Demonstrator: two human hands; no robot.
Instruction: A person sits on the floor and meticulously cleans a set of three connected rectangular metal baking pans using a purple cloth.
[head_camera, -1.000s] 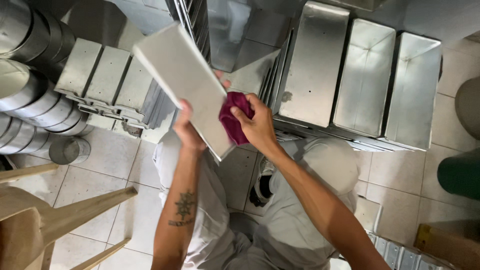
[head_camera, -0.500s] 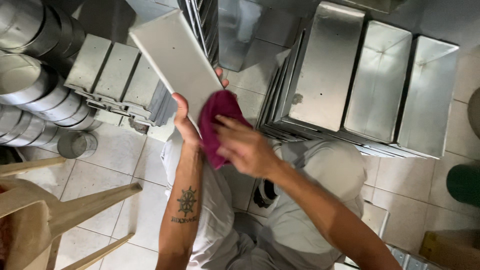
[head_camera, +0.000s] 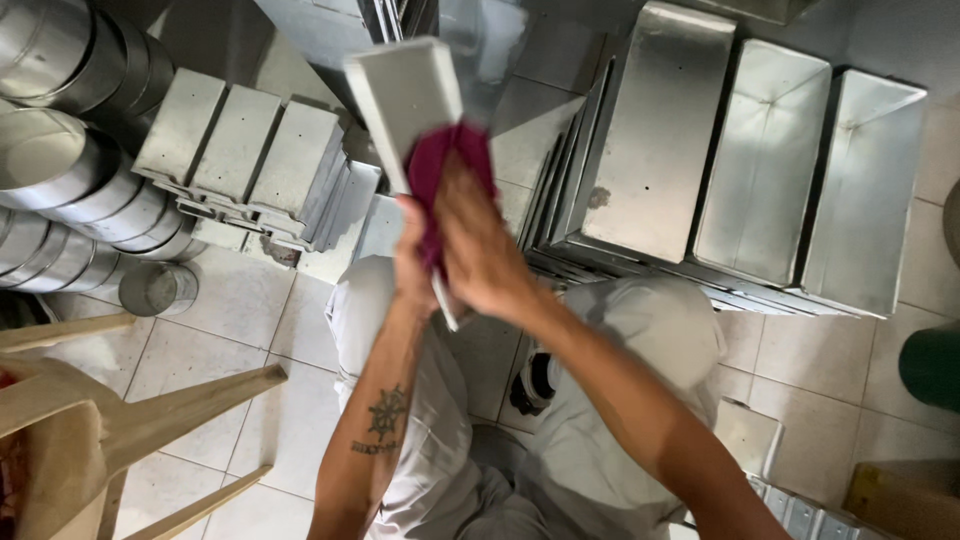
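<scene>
At the upper centre of the frame we see the rectangular metal pan (head_camera: 405, 100), held tilted above the lap, now turned steeper and narrower to us than half a second ago, when its broad face showed. The magenta cloth (head_camera: 450, 165) has shifted with it, pressed against the pan's lower right edge. The right hand (head_camera: 480, 250) lies flat over the cloth, fingers closed down on it, having moved up from the pan's lower side. The left hand (head_camera: 415, 265) has its grip wrapped tight around the pan's lower end. Stacked loaf tins (head_camera: 240, 150) lie at left on the tiled floor (head_camera: 230, 300), larger tins (head_camera: 760, 160) at right.
</scene>
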